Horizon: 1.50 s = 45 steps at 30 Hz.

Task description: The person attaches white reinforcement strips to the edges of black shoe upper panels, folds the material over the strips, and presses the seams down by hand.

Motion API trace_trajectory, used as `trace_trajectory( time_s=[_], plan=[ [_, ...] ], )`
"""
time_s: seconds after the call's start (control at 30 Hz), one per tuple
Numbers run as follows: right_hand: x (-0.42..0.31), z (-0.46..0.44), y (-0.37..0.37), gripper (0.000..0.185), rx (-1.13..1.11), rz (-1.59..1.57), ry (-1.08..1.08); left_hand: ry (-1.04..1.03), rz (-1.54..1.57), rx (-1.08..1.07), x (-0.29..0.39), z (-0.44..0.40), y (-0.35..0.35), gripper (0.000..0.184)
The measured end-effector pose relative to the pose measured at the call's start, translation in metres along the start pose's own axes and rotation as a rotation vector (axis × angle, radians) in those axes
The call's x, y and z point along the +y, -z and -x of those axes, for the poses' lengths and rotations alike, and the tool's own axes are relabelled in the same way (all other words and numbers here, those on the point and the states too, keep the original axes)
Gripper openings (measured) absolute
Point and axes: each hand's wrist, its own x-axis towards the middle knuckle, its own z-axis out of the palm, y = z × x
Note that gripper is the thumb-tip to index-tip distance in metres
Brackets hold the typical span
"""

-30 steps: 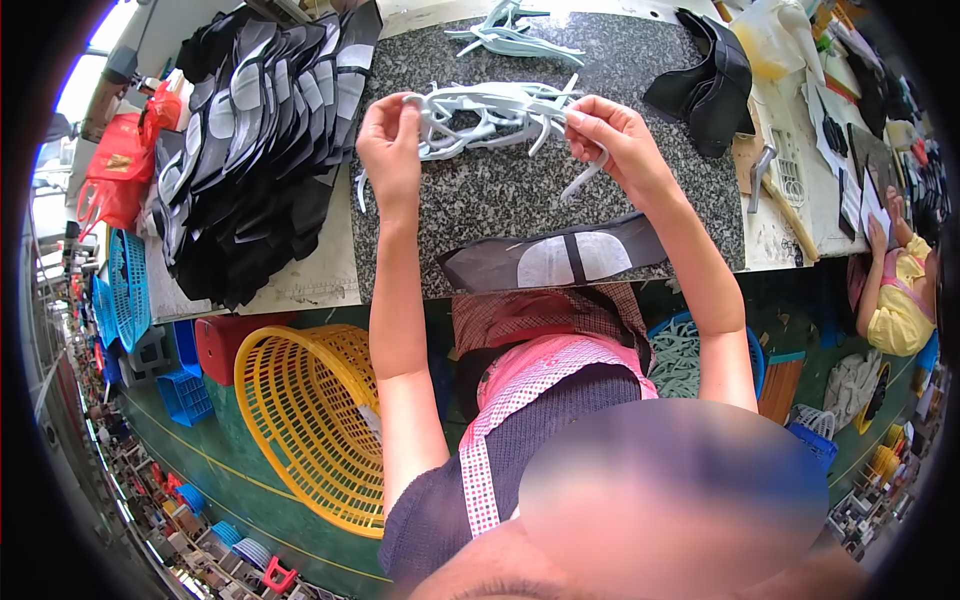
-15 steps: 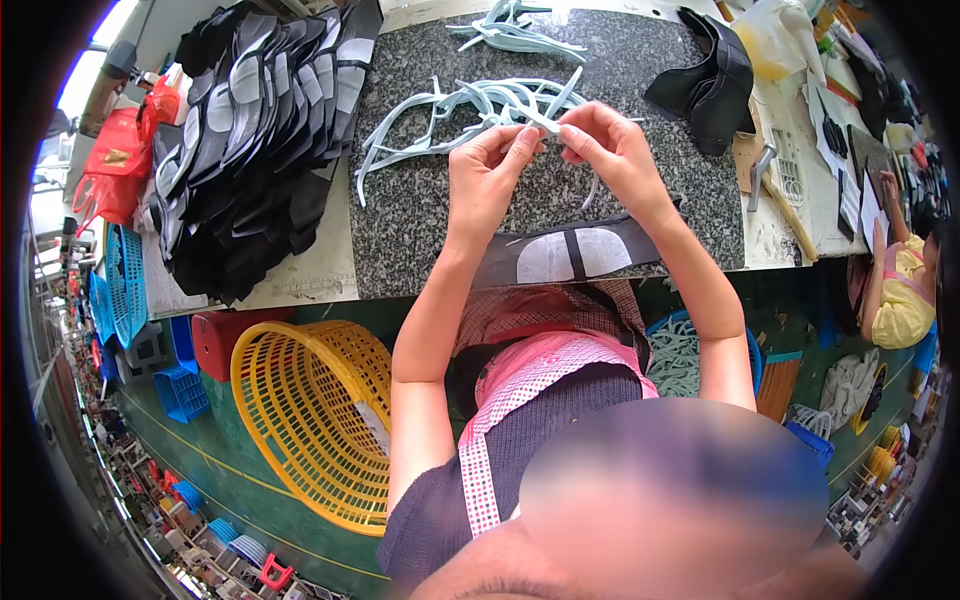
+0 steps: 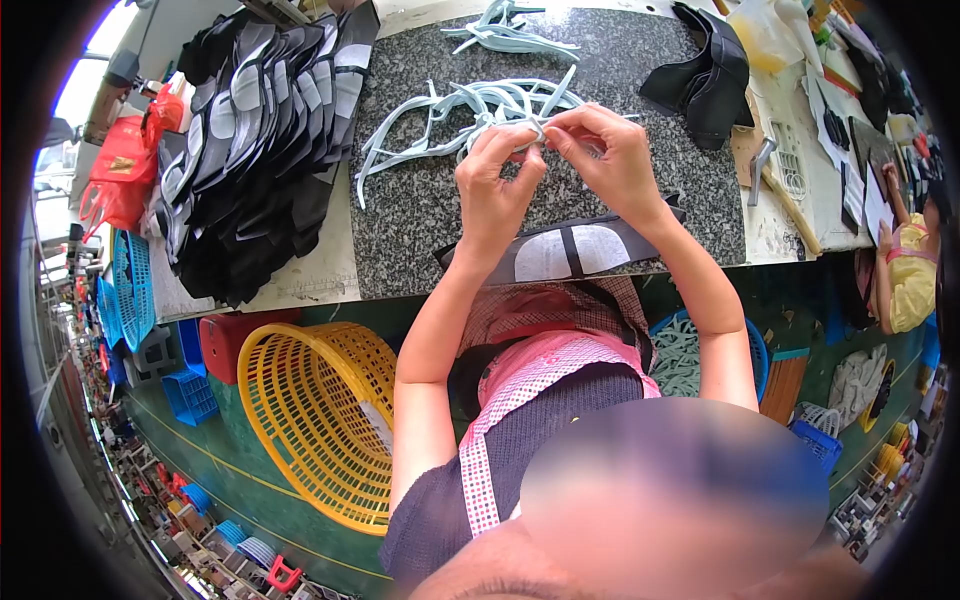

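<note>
My left hand (image 3: 497, 190) and my right hand (image 3: 608, 160) meet over the granite slab (image 3: 420, 235), their fingertips pinched on a pale blue strip between them. Right behind them lies a loose tangle of pale blue strips (image 3: 400, 150). A smaller bunch of these strips (image 3: 515, 38) rests at the slab's far edge. Close to my body, below my hands, a black and grey padded piece (image 3: 545, 255) lies along the near edge. The strip's held part is mostly covered by my fingers.
Stacked black and grey pieces (image 3: 265, 130) lie at the left. Black folded pieces (image 3: 710, 75) and a hammer (image 3: 790, 210) are at the right. Below the table stand a yellow basket (image 3: 300, 440) and a blue basket of strips (image 3: 677, 355). A co-worker (image 3: 912, 270) is at far right.
My left hand let the tangle's left side down and came right to meet my right hand. Since half a second ago both hands have moved only slightly, with the fingers bent closer around the strip.
</note>
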Motion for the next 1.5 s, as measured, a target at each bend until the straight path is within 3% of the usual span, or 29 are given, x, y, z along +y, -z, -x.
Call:
trace_trajectory(
  time_s=[0.07,0.17,0.3,0.37,0.47,0.57,0.67,0.73,0.8,0.83,0.97,1.1,1.17,1.3,1.5],
  plan=[
    [-0.001,-0.001,0.0,0.016,-0.03,-0.017,-0.067,-0.103,-0.098,-0.013,-0.009,-0.001,0.001,0.017],
    [0.011,-0.004,0.0,0.021,-0.089,-0.494,-0.351,-0.089,-0.039,0.008,-0.011,-0.007,0.004,0.015],
    [0.007,-0.011,0.009,0.022,-0.013,-0.494,-0.411,0.134,0.121,0.038,-0.031,-0.014,0.026,0.016],
    [-0.018,-0.01,0.02,0.02,0.029,-0.246,-0.323,0.133,-0.151,0.107,-0.024,-0.031,0.056,0.014],
    [-0.052,0.002,0.036,0.014,0.109,-0.051,-0.182,0.035,-1.174,0.067,-0.023,-0.032,0.102,0.047],
    [-0.081,0.024,0.039,0.013,-0.043,0.037,-0.265,0.043,-1.323,0.105,0.006,-0.009,0.1,0.063],
    [-0.073,0.045,0.021,0.014,-0.177,0.026,-0.314,-0.002,-0.7,-0.051,0.021,0.019,0.089,0.06],
    [-0.067,0.055,0.009,0.015,-0.222,-0.131,-0.489,0.333,-0.014,-0.192,0.026,0.04,0.074,0.058],
    [-0.053,0.067,-0.004,0.016,-0.196,-0.178,-0.532,0.458,0.292,-0.229,0.021,0.061,0.061,0.059],
    [-0.052,0.069,-0.007,0.016,-0.21,-0.19,-0.535,0.424,0.34,-0.195,0.022,0.065,0.056,0.043],
    [-0.05,0.077,-0.016,0.016,-0.215,-0.231,-0.535,0.426,0.317,-0.174,0.016,0.072,0.055,0.013],
    [-0.053,0.075,-0.014,0.015,-0.273,-0.19,-0.601,0.515,0.306,-0.156,0.015,0.08,0.062,0.012],
    [-0.049,0.079,-0.015,0.012,-0.296,-0.049,-0.474,0.571,0.275,-0.125,0.017,0.087,0.069,0.014],
    [-0.039,0.083,-0.03,0.009,-0.311,0.321,-0.257,0.497,-0.072,-0.145,0.014,0.093,0.08,0.022],
    [-0.021,0.084,-0.053,0.012,-0.289,0.441,-0.282,0.565,-0.172,-0.113,-0.005,0.091,0.072,0.019]
  ],
)
